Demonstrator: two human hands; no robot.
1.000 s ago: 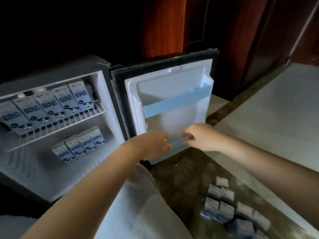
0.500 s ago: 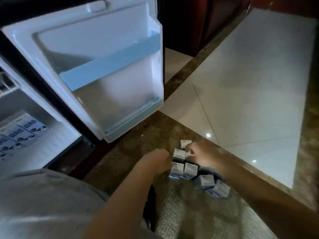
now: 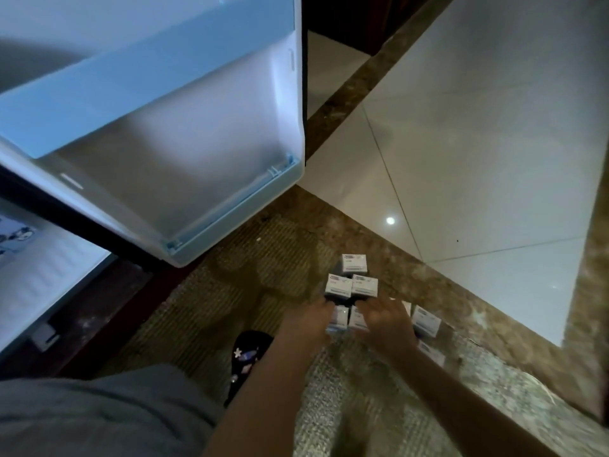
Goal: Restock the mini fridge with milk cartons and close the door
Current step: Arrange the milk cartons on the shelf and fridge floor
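Several small white milk cartons (image 3: pixel 354 263) stand in a cluster on the brown stone floor, right of the open fridge door (image 3: pixel 184 153). My left hand (image 3: pixel 306 324) curls round one carton (image 3: pixel 340 316) from the left. My right hand (image 3: pixel 385 321) covers the neighbouring carton (image 3: pixel 357 319) from the right. Both cartons still rest on the floor. More cartons (image 3: pixel 426 319) lie partly hidden behind my right hand. The door's lower shelf (image 3: pixel 230 209) holds nothing. The fridge interior (image 3: pixel 36 275) shows at the left edge, with a carton print (image 3: pixel 14 235) barely visible.
The door's blue upper rail (image 3: pixel 131 84) hangs over the floor at the upper left. A dark slipper with star marks (image 3: pixel 247 354) sits beside my grey-clad knee (image 3: pixel 99 413). White tiles (image 3: pixel 478 143) spread to the right, and dark wood furniture (image 3: pixel 346 14) stands behind.
My view has dropped from the fridge door to the floor. Both hands left the door's lower shelf, came down to the carton cluster and closed round two cartons.
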